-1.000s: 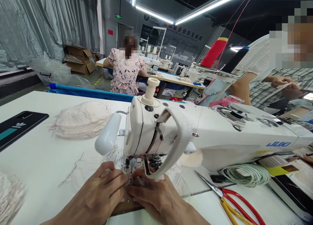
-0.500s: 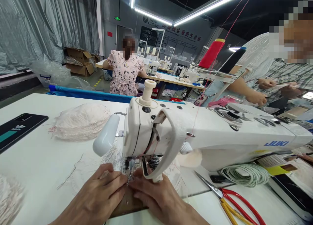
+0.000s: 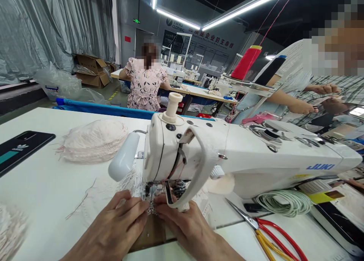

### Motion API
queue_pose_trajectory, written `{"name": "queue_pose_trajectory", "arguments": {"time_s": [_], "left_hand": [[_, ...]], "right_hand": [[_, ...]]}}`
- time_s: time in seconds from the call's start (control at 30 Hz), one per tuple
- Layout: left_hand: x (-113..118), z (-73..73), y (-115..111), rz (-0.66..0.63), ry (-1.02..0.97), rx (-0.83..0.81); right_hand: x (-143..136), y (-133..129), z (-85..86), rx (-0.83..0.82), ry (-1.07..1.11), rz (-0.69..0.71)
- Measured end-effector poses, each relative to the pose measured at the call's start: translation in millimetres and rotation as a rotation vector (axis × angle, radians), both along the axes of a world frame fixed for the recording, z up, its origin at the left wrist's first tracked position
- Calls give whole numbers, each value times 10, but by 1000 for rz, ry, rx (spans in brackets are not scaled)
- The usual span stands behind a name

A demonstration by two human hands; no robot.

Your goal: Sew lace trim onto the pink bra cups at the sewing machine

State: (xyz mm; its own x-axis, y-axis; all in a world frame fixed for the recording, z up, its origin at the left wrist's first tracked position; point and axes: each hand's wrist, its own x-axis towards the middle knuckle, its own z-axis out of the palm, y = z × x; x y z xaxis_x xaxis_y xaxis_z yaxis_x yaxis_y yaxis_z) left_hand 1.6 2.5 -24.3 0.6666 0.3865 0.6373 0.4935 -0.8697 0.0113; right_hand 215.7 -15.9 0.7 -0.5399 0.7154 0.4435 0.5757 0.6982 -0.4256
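My left hand point(image 3: 119, 219) and my right hand point(image 3: 189, 225) lie at the needle area of a white sewing machine point(image 3: 239, 151). Between their fingertips shows a strip of white lace point(image 3: 151, 208), running under the presser foot point(image 3: 148, 189). My left fingers are bent together on the lace's left side. On its right side my right fingers press it, partly hidden behind the machine's curved guard point(image 3: 203, 166). Sheer pale fabric point(image 3: 98, 200) spreads left of the foot, and more lies behind my right hand.
A stack of pale fabric pieces point(image 3: 95, 141) and a phone point(image 3: 24, 149) lie at left. Red-and-yellow-handled scissors point(image 3: 257, 225) and coiled cord point(image 3: 284, 202) rest at right. Thread cones point(image 3: 247, 62) stand behind the machine. One person point(image 3: 146, 83) sits ahead; others work at right.
My right fingertips have shifted slightly right, and more lace shows between my hands. My left hand has barely moved. At right, another person's hands have moved.
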Motion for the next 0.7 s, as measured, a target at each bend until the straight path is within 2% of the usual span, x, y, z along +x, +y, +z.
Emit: {"name": "queue_pose_trajectory", "arguments": {"time_s": [0.1, 0.47, 0.7], "left_hand": [[-15, 15, -10, 9, 52, 25], [20, 65, -17, 5, 2, 36], [19, 91, -22, -3, -15, 51]], "right_hand": [[6, -6, -18, -5, -13, -5], [-14, 8, -15, 111, -24, -13], [-1, 4, -7, 77, -73, 15]]}}
